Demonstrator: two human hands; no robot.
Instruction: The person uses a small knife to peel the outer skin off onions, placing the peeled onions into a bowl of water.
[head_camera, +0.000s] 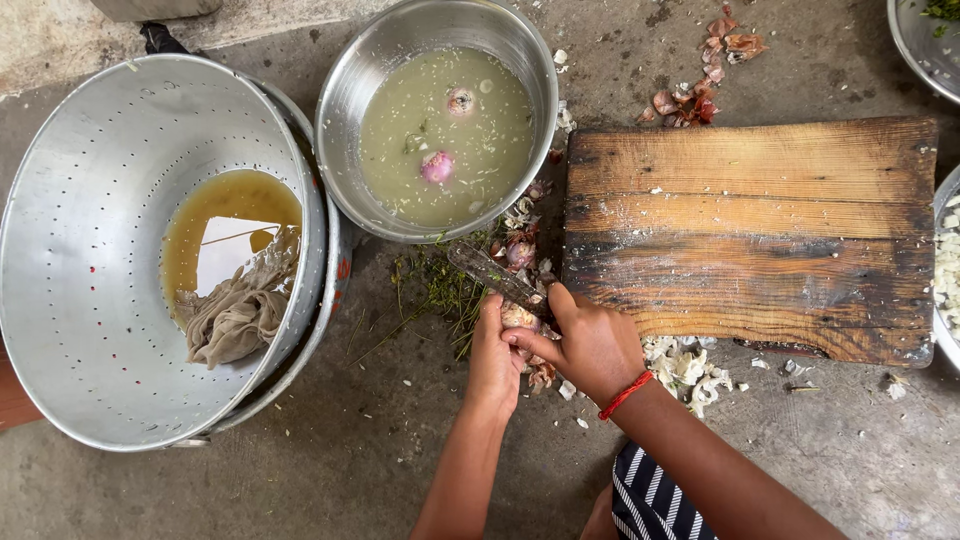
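here, left hand (495, 352) closed round a shallot (518, 316) | right hand (590, 345) gripping a knife (495, 274) against it | just off the cutting board (750, 235) near edge | bare floor (380, 450) open below

Bowl (340, 150) and board (750, 180) flanking hands

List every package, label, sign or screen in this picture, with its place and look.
None in view: no package, label, sign or screen. There are only a metal colander, a steel bowl of cloudy water, a wooden board, and the left hand and right hand at a small onion.
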